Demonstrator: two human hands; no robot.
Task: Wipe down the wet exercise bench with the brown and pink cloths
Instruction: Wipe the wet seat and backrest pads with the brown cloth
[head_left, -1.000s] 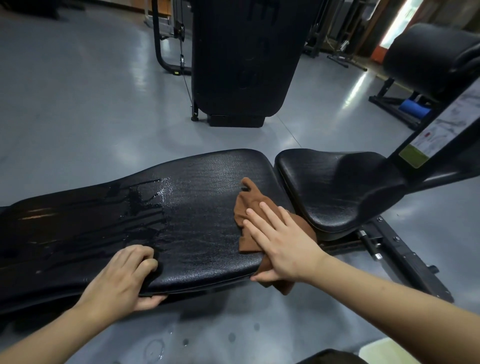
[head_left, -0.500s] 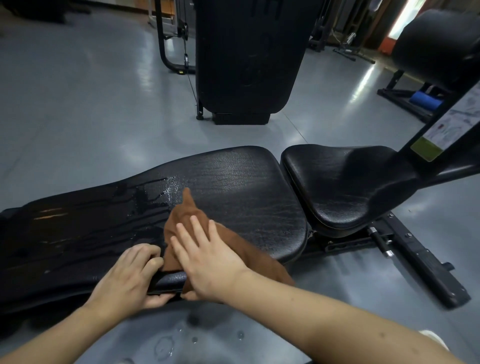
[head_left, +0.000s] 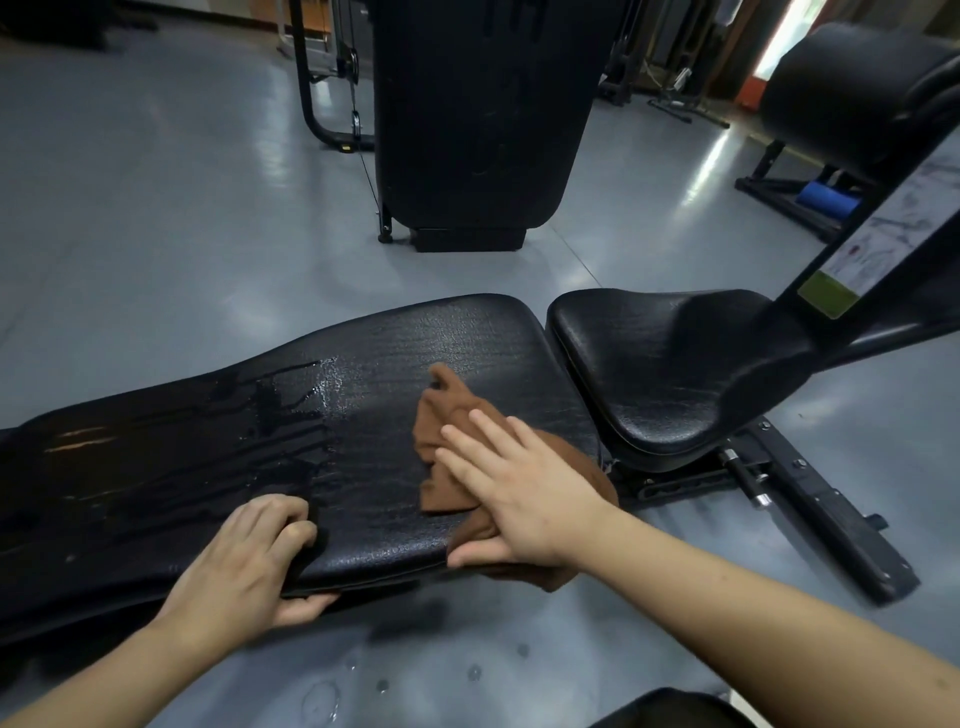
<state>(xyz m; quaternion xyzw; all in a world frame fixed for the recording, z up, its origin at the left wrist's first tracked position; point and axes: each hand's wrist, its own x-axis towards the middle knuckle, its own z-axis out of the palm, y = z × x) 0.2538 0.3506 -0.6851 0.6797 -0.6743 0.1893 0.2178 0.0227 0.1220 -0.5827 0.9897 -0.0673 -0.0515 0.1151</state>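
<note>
The right hand presses straight, slightly spread fingers flat on the brown cloth, which lies crumpled beneath them on the bench pad. The left hand curls over the pad's near edge, streaked water just beyond its fingertips.

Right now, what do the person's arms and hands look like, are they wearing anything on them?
Both forearms are bare as far as the view reaches: no sleeves in sight. The left hand and right hand wear no gloves, and no rings, watch or wristband show. The right hand's fingers are slightly motion-blurred.
</note>
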